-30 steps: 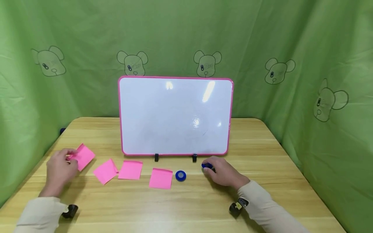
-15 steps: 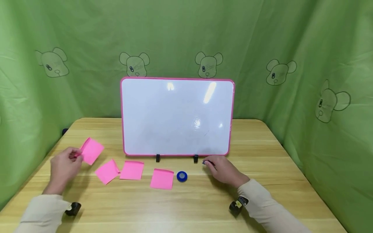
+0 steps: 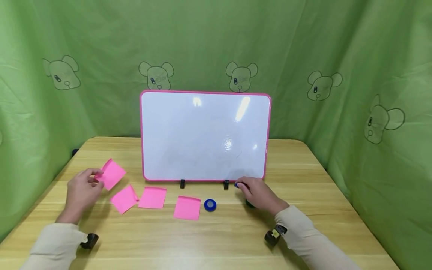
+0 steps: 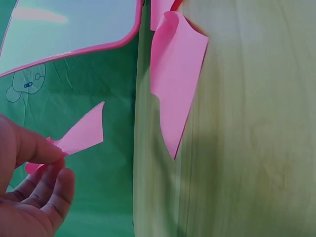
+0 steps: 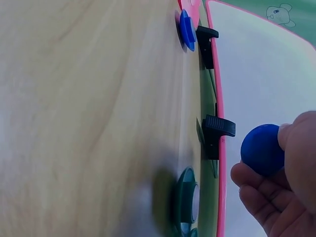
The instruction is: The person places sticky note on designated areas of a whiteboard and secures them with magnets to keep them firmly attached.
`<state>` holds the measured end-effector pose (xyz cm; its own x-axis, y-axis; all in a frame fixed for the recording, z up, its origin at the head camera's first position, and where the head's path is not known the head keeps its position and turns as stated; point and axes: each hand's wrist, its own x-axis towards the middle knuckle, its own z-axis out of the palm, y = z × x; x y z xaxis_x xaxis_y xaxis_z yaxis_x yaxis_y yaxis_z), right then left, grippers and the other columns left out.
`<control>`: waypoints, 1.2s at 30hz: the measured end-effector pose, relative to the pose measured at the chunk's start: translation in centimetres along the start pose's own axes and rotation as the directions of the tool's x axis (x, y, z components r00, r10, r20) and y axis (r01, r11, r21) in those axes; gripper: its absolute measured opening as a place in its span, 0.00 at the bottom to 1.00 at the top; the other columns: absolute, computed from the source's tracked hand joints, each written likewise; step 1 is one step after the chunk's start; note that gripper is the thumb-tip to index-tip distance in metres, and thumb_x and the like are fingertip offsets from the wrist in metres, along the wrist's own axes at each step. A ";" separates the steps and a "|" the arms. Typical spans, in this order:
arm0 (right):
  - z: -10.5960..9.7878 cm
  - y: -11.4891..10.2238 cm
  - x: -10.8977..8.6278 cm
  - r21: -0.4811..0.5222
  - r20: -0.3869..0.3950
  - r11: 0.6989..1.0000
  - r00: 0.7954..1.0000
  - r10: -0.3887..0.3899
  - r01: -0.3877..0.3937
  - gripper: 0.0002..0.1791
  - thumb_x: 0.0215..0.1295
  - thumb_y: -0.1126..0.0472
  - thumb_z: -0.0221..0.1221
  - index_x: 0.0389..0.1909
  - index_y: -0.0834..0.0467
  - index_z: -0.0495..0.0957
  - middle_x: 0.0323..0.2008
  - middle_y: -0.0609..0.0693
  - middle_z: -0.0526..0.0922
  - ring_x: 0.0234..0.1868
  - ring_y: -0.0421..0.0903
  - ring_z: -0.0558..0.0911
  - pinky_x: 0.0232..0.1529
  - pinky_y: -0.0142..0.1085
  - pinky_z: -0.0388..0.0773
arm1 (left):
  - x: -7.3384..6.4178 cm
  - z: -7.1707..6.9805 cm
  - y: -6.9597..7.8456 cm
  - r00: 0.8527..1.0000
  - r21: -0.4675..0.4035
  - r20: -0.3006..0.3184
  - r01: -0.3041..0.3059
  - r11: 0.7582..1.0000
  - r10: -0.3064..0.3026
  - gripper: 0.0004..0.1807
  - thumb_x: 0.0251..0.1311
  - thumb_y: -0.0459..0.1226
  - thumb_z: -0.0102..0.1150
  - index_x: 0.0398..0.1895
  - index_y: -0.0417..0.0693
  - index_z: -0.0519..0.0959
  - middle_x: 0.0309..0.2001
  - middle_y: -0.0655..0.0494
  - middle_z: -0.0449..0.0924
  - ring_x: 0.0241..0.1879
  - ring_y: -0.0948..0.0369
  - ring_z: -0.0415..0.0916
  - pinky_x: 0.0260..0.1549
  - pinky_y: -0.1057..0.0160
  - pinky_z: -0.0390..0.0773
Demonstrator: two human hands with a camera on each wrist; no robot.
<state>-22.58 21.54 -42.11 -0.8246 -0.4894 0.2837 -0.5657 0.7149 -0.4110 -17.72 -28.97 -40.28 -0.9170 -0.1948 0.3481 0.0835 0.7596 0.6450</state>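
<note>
Between thumb and fingertips, my left hand (image 3: 82,193) pinches a pink sticky note (image 3: 113,174) by its left side, its far part sticking out free over the table's left. The left wrist view shows that note (image 4: 84,132) bent beside the thumb. My right hand (image 3: 258,193) is near the whiteboard's lower right corner, holding a round blue magnet (image 5: 262,149) by its edge. Most of that magnet is hidden by the fingers in the head view. The upright whiteboard (image 3: 206,135) has a pink frame and bears only light reflections and a small dark mark.
Three more pink sticky notes lie in a row: a curled one (image 3: 124,199), a middle one (image 3: 152,197) and a right one (image 3: 187,208). Beside them sits another blue magnet (image 3: 210,205). Green magnets (image 5: 186,200) lie under my right hand. Black clips (image 3: 226,185) support the board.
My left hand has moved right and slightly away from me, carrying the sticky note. My right hand has raised the blue magnet a little, exposing a dark green one below.
</note>
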 end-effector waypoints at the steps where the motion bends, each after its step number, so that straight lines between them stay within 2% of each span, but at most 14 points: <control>1: 0.0 0.0 0.0 0.000 -0.002 1.000 1.000 -0.002 0.002 0.08 0.71 0.63 0.54 0.42 0.60 0.82 0.36 0.47 0.84 0.35 0.40 0.79 0.41 0.40 0.80 | 0.0 0.0 0.1 1.000 0.003 0.002 0.005 1.000 -0.005 0.18 0.51 0.25 0.57 0.48 0.32 0.76 0.42 0.33 0.77 0.40 0.41 0.79 0.25 0.72 0.78; 8: -0.1 0.2 0.4 0.011 -0.002 1.000 1.000 0.001 -0.001 0.07 0.71 0.63 0.55 0.42 0.59 0.81 0.33 0.48 0.82 0.30 0.39 0.75 0.35 0.37 0.78 | 0.1 0.3 0.5 1.000 0.003 -0.016 -0.005 1.000 0.005 0.14 0.53 0.26 0.58 0.45 0.34 0.77 0.39 0.32 0.81 0.39 0.39 0.80 0.28 0.56 0.83; 12: -0.3 0.1 0.6 0.025 -0.009 1.000 1.000 0.006 -0.005 0.08 0.71 0.62 0.54 0.43 0.59 0.80 0.31 0.50 0.82 0.27 0.40 0.73 0.31 0.34 0.76 | 0.5 0.5 0.5 0.996 0.025 -0.070 -0.057 0.998 0.058 0.05 0.50 0.26 0.60 0.31 0.38 0.75 0.34 0.37 0.82 0.36 0.42 0.81 0.27 0.61 0.80; 15: -0.6 -0.1 0.8 0.021 -0.013 1.000 1.000 0.002 -0.001 0.08 0.71 0.62 0.54 0.44 0.60 0.80 0.31 0.50 0.81 0.27 0.39 0.72 0.30 0.33 0.75 | 0.7 0.7 0.6 0.990 0.044 -0.102 -0.091 0.995 0.095 0.09 0.47 0.25 0.61 0.23 0.43 0.71 0.29 0.42 0.81 0.33 0.45 0.80 0.27 0.65 0.74; 18: -0.8 -0.2 1.0 0.016 -0.020 1.000 1.000 -0.012 0.012 0.08 0.71 0.63 0.54 0.44 0.61 0.80 0.31 0.50 0.81 0.27 0.39 0.72 0.29 0.32 0.75 | 0.8 0.8 0.9 0.991 0.037 -0.090 -0.095 0.995 0.098 0.07 0.48 0.26 0.60 0.23 0.43 0.72 0.29 0.42 0.81 0.32 0.45 0.80 0.31 0.57 0.77; 21: -1.1 -0.3 1.3 0.024 -0.027 0.999 0.999 -0.029 0.029 0.08 0.70 0.64 0.55 0.45 0.62 0.80 0.30 0.49 0.81 0.26 0.39 0.72 0.28 0.32 0.75 | 0.9 0.8 1.2 0.993 0.032 -0.067 -0.094 0.995 0.096 0.03 0.50 0.27 0.60 0.27 0.40 0.76 0.31 0.42 0.82 0.33 0.45 0.80 0.35 0.51 0.77; 24: -1.3 -0.3 1.5 0.027 -0.031 0.999 0.999 -0.043 0.043 0.08 0.70 0.64 0.55 0.45 0.62 0.79 0.30 0.47 0.80 0.26 0.38 0.72 0.28 0.32 0.75 | 1.1 0.8 1.4 0.992 0.031 -0.062 -0.105 0.994 0.106 0.04 0.51 0.27 0.59 0.31 0.39 0.78 0.32 0.42 0.82 0.32 0.47 0.80 0.34 0.55 0.77; 28: -1.6 -0.4 1.9 0.021 -0.051 0.998 0.997 -0.059 0.060 0.08 0.68 0.66 0.56 0.45 0.63 0.79 0.30 0.47 0.80 0.25 0.39 0.72 0.26 0.31 0.74 | 1.2 0.8 1.6 0.994 -0.004 -0.054 -0.099 0.995 0.099 0.08 0.51 0.25 0.57 0.36 0.36 0.79 0.34 0.41 0.81 0.34 0.47 0.80 0.31 0.69 0.77; 32: -1.8 -0.6 2.4 0.029 -0.060 0.998 0.997 -0.057 0.058 0.09 0.68 0.66 0.57 0.46 0.63 0.78 0.31 0.49 0.80 0.25 0.40 0.72 0.26 0.31 0.75 | 1.4 0.8 1.8 0.997 -0.060 -0.032 -0.075 0.995 0.074 0.12 0.51 0.24 0.54 0.40 0.33 0.77 0.39 0.38 0.79 0.39 0.46 0.79 0.30 0.82 0.73; 36: -1.9 -0.6 2.8 0.052 -0.061 0.997 0.997 -0.048 0.051 0.09 0.68 0.65 0.57 0.47 0.63 0.77 0.28 0.47 0.77 0.25 0.41 0.72 0.25 0.32 0.74 | 1.6 0.9 2.1 0.997 -0.072 -0.027 -0.070 0.995 0.068 0.12 0.52 0.24 0.53 0.42 0.33 0.76 0.41 0.35 0.79 0.41 0.43 0.79 0.31 0.81 0.74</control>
<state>-24.54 20.71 -39.40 -0.7950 -0.4916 0.3555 -0.6064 0.6620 -0.4405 -19.33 -27.12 -39.02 -0.8982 -0.1597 0.4095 0.1749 0.7249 0.6662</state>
